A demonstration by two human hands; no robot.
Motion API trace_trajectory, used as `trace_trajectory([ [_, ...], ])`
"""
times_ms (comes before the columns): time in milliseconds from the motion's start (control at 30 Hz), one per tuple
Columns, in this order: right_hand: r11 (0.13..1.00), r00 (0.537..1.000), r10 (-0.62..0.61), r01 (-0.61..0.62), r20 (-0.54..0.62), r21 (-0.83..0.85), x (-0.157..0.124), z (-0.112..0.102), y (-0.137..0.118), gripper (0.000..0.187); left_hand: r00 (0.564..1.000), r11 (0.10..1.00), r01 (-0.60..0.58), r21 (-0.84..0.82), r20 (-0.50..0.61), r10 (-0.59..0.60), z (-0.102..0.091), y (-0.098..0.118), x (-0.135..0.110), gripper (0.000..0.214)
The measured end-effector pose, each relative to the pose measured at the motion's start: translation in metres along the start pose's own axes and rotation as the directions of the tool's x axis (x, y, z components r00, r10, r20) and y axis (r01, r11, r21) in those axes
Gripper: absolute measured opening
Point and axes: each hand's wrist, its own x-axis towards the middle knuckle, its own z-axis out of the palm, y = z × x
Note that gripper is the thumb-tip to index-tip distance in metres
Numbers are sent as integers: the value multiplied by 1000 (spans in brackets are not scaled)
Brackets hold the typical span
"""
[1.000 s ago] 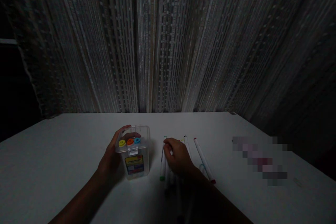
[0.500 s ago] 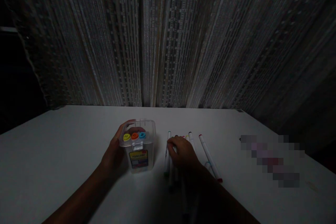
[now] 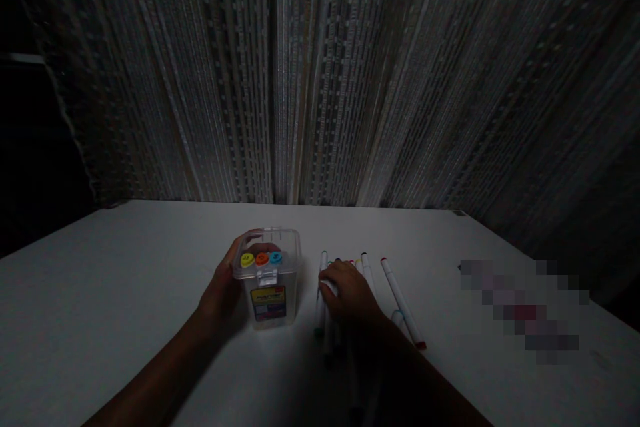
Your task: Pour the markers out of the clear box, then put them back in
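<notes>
Your left hand (image 3: 220,290) is around a clear, square plastic box (image 3: 289,287) in the lower middle of the frame, and its fingers (image 3: 253,237) wrap the far upper corner, so this hand holds the box. Inside the box stand three round caps in yellow, orange and blue (image 3: 261,259), and on the front is a yellow and dark paper label (image 3: 268,303). Your right hand (image 3: 350,293) is just right of the box, with curled fingers (image 3: 333,273) lying over a group of thin white markers (image 3: 323,310); I cannot tell if they really grip them or only touch them. Near this hand lie a white marker with a black tip (image 3: 369,273) and a white marker with a red cap (image 3: 403,303), all on the white counter (image 3: 100,247). In my judgement the box is light but smooth, so it is better to take it by its sides, and the markers are stiff, light and can roll, so take them at the middle of the barrel. Behind the counter hangs a grey striped curtain (image 3: 320,80).
</notes>
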Motion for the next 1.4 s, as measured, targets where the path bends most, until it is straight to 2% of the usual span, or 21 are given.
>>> trace_trajectory([
  [333,997,991,78,-76,106,-25,0,-7,-9,33,1000,1000,-6,5,13,6,1,0,1,73],
  [467,995,988,99,-96,117,-27,1,-8,-10,32,1000,1000,-2,30,-24,2,2,2,0,71],
  [933,1000,995,24,-22,93,-20,-2,-2,-4,37,1000,1000,-7,12,16,7,1,2,3,74],
  [1200,999,990,-25,28,135,-19,-2,-2,-4,19,1000,999,12,33,-23,-11,5,4,2,68],
  [1400,999,993,-52,50,107,21,-2,2,0,21,999,1000,-4,10,44,3,-1,-1,3,67],
])
